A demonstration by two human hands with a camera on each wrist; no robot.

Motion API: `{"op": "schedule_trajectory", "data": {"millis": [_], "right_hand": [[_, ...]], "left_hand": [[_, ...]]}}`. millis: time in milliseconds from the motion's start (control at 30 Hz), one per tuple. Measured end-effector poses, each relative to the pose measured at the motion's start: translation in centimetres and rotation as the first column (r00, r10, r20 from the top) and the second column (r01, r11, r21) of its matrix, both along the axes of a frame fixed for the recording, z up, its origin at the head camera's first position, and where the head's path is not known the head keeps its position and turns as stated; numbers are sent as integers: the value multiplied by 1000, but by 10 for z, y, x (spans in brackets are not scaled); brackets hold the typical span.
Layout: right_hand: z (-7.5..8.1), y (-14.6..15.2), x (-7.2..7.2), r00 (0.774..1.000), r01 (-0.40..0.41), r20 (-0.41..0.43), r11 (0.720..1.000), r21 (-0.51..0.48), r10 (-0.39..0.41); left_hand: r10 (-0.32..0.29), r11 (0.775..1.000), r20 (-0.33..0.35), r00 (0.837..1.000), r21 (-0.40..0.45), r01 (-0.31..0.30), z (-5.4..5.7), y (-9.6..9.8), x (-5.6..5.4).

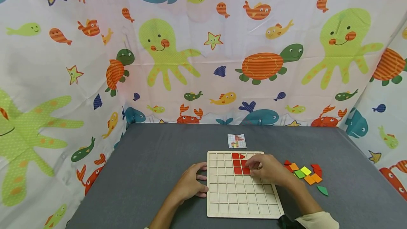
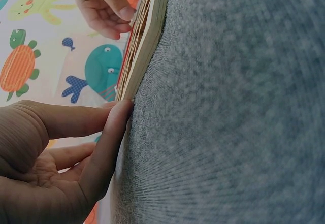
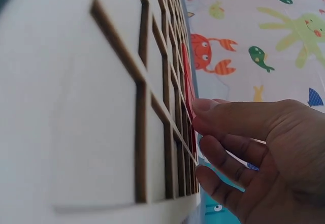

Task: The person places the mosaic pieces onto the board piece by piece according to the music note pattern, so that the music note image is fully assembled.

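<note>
A pale wooden grid board lies flat on the grey table. Several red tiles fill cells near its top middle, with a red triangle in the top row. My left hand is at the board's left side; in the left wrist view its thumb and a fingertip touch the rim. Over the upper right cells, my right hand has its thumb and fingertips on a red tile in the grid. The right hand partly covers that tile and the cells beneath.
Behind the board lies a small printed card with a coloured grid picture. To the right are several loose pieces, among them a yellow square, orange squares and a green piece. A sea-animal curtain hangs behind the table.
</note>
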State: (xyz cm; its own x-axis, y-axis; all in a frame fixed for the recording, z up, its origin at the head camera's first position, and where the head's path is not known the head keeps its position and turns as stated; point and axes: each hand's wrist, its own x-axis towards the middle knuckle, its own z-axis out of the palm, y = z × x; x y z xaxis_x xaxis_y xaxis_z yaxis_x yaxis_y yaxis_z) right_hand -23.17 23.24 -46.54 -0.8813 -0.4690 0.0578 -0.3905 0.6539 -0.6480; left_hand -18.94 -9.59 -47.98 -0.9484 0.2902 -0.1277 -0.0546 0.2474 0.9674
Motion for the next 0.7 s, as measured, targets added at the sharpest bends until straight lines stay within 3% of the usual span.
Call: {"op": "schedule_trajectory", "data": {"millis": [300,533,700], "right_hand": [[7,22,-1,995,84,47,996,-2,-84],[14,51,-2,975,210,68,978,11,-210],[12,76,-4,969,243,51,970,-1,-243]], "left_hand": [[-3,1000,-7,1000,2,3,0,0,1],[-1,1000,-5,1000,3,1,2,0,1],[-2,1000,-9,1000,-3,2,3,0,1]]}}
